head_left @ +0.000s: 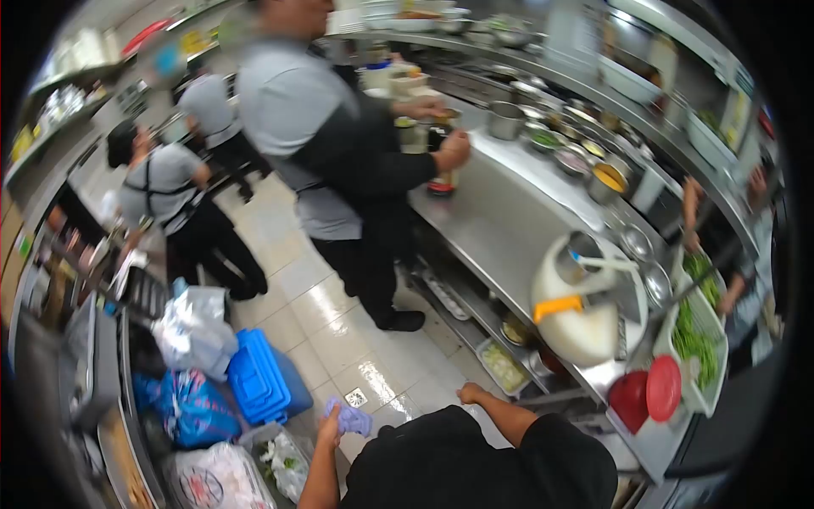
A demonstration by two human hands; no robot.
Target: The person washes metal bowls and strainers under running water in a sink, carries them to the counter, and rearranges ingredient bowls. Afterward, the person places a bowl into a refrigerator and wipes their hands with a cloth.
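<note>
My left hand (pixel 329 427) is closed round a crumpled lilac cloth (pixel 352 419), held low above the tiled floor. My right hand (pixel 471 394) hangs near the front edge of the steel counter, its fingers curled; whether it holds anything is too small to tell. On the counter beyond it lies a round white board (pixel 593 333) with an orange-handled tool (pixel 560 307) and a metal pot (pixel 578 256) on it.
A co-worker (pixel 318 144) stands at the counter with a dark bottle (pixel 440 182). Two more people are at the left. A blue bin (pixel 259 373) and bags (pixel 193 335) stand on the floor. Crates of greens (pixel 697 339) are at the right.
</note>
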